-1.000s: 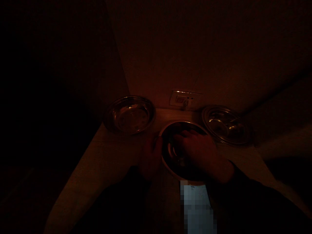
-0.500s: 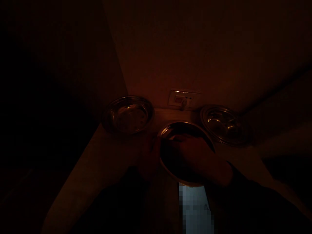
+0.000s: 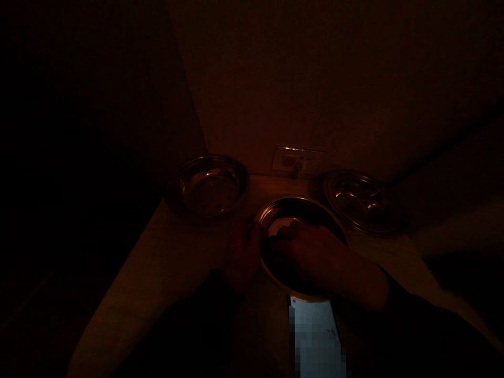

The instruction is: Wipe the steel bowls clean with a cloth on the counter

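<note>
The scene is very dark. A round metal plate [image 3: 275, 210] lies on the counter right in front of me. My left hand [image 3: 243, 254] grips its left rim, fingers curled. My right hand [image 3: 315, 252] rests inside the plate with the fingers pressed down near a pale patch at the upper left of the plate. Whether it holds anything is hidden by the dark.
Two more metal plates stand at the back of the counter [image 3: 177, 257], a left plate [image 3: 207, 185] and a right plate [image 3: 362, 202]. A wall socket [image 3: 296, 160] sits between them on the wall. A pale paper-like object [image 3: 315, 336] lies at the counter's near edge.
My right hand has shifted inside the plate, from its middle toward the upper left. The left hand stays on the rim. The plates at the back have not moved.
</note>
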Demonstrator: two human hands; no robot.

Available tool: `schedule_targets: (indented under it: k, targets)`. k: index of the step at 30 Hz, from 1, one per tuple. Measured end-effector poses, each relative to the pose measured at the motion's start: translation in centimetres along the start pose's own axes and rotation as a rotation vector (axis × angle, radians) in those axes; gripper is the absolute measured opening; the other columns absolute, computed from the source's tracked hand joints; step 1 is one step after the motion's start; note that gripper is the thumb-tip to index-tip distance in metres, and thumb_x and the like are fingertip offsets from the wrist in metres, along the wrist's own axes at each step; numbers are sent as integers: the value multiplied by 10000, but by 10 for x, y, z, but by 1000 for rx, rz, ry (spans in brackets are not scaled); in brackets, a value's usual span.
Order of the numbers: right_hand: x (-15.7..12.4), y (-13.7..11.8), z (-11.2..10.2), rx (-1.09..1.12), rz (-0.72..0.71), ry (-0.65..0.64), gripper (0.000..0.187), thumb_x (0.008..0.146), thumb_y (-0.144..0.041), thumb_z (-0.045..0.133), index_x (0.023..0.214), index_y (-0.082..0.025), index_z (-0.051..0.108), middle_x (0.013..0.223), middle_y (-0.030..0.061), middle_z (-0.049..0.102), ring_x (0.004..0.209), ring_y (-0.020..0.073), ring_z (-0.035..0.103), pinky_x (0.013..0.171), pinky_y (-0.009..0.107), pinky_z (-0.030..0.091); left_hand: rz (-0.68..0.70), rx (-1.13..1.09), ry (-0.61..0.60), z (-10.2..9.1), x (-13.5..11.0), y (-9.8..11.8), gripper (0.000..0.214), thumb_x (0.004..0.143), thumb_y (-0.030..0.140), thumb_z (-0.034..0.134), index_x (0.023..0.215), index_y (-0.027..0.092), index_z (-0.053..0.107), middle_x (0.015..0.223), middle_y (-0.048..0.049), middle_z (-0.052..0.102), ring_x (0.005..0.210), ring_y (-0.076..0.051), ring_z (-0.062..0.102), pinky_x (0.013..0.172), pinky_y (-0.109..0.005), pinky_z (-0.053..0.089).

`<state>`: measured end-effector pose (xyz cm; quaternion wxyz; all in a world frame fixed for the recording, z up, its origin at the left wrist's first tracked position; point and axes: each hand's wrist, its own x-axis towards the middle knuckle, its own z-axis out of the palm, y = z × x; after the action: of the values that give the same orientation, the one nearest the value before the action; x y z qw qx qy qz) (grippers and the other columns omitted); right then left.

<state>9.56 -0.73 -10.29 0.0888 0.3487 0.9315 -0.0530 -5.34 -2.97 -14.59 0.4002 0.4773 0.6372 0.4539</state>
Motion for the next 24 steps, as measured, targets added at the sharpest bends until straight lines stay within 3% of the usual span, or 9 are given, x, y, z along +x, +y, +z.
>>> schedule_targets:
  k: [7, 10, 16, 24]
  targets:
    - [5, 11, -1, -106, 274, 53, 321, 885, -171, 462, 1177, -233, 579, 1091, 95, 638, 914, 251, 613, 631, 312, 466, -31, -45, -36, 1, -2, -2, 320, 891, 329, 399, 1086, 149, 578, 1033, -82, 673, 941, -199, 615, 807, -308, 455]
    - [5, 19, -1, -107, 313, 31, 321, 898, -186, 450, 1192, -223, 574, 1108, 110, 630, 934, 247, 613, 680, 317, 474, -64, -49, -33, 0, -3, 0, 318, 882, 340, 415, 1075, 148, 578, 995, -79, 678, 922, -198, 621, 799, -311, 461]
    - [5, 18, 2, -110, 225, 53, 333, 897, -195, 466, 1209, -240, 571, 1148, 102, 608, 956, 241, 592, 688, 307, 469, -94, -46, 0, 0, -2, 0, 272, 858, 287, 435, 1040, 152, 585, 935, -59, 690, 849, -186, 634, 749, -303, 474]
    - [-1, 2, 2, -22, -10, 18, 270, 881, -183, 490, 1094, -281, 626, 1005, 49, 635, 903, 224, 585, 611, 287, 448, -36, -32, 13, 4, 0, -5, 370, 884, 309, 414, 1189, 159, 559, 1175, -76, 635, 1075, -204, 580, 934, -327, 423]
